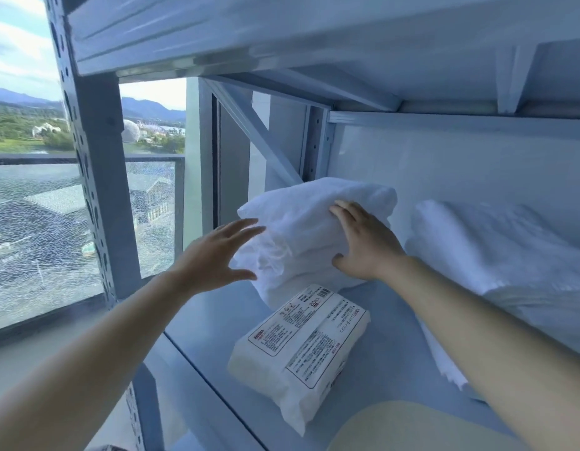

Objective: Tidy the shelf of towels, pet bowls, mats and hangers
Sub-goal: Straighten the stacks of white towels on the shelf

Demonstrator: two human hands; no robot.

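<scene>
Towel stack (298,219) sits back-left on shelf (389,359). Right hand (363,245) lies flat on its right side with fingers straight, gripping nothing. Left hand (213,255) is spread open at its left edge; contact unclear. Wrapped pack (298,346) lies just in front. Second towel pile (493,249) lies to the right, with a gap between.

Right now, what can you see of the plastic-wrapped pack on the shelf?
The pack is a soft white block sealed in clear plastic film, with printed text panels outlined in red and a barcode at its far end. It lies flat and diagonal on the shelf board, near the front edge. Its far end meets the folded white towel pile. The left hand and the right hand do not touch it.
</scene>
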